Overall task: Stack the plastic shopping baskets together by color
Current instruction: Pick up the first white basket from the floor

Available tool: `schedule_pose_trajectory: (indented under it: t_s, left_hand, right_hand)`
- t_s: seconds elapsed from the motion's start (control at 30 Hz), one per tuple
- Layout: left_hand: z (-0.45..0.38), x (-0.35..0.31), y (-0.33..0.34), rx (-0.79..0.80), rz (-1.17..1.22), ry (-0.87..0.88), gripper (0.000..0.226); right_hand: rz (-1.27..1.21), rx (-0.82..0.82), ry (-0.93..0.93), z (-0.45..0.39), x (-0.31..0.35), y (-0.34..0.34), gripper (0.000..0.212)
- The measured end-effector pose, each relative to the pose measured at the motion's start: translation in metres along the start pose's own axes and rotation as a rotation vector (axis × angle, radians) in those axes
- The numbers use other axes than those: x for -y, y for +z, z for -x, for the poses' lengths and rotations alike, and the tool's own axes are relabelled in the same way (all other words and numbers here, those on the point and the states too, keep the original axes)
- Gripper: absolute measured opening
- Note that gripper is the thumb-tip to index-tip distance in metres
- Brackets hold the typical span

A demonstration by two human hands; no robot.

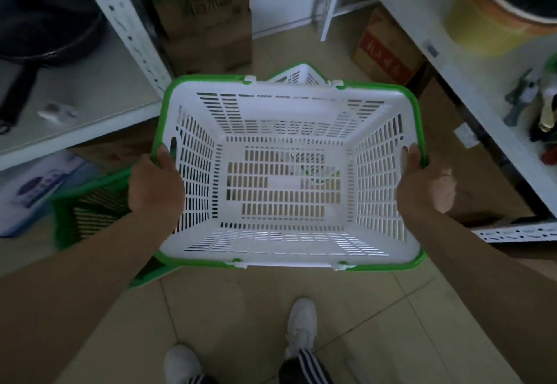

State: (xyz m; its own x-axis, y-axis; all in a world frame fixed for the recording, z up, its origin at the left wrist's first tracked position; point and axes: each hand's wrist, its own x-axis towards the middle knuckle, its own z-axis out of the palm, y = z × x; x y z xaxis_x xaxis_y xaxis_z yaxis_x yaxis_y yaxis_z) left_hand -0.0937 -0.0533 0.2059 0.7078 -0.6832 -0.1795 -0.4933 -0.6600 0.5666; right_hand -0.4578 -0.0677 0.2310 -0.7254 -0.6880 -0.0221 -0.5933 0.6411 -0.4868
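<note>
I hold a white slotted shopping basket (pixel 286 251) with a green rim level above the tiled floor, its inside empty. My left hand (pixel 155 184) grips its left rim, thumb inside. My right hand (pixel 423 184) grips the right rim the same way. Another white basket (pixel 297 74) with a green rim peeks out on the floor just beyond the far edge. A green basket (pixel 90 212) sits on the floor at the lower left, partly hidden by my left forearm.
White metal shelving stands on both sides: a dark pan (pixel 45 31) on the left shelf (pixel 90 124), a yellow tub (pixel 494 7) and bottles on the right. Cardboard boxes (pixel 208 22) stand ahead, and another box (pixel 385 49) under the right shelf. My white shoes (pixel 301 323) are below.
</note>
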Motion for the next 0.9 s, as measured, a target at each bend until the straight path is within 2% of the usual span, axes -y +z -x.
schedule_pose_trajectory:
  t_s: [0.07,0.27,0.4,0.63,0.9]
  left_hand:
    - [-0.014,0.018,-0.016,-0.014,-0.007,-0.025,0.060]
    - [-0.052,0.072,-0.059,-0.093,0.014,-0.143,0.063]
    - [-0.071,0.107,-0.092,-0.145,0.023,-0.204,0.054]
    - [-0.095,0.170,-0.131,-0.252,0.105,-0.297,0.044]
    - [-0.120,0.242,-0.141,-0.287,0.132,-0.395,0.046]
  right_hand:
    - [-0.034,0.015,-0.067,0.014,0.018,0.010,0.059]
    - [-0.029,0.098,-0.163,0.056,0.076,0.043,0.058]
    - [-0.042,0.199,-0.269,0.085,0.106,0.066,0.046]
    - [-0.027,0.252,-0.352,0.141,0.149,0.121,0.054]
    - [0.044,0.352,-0.438,0.191,0.174,0.185,0.055]
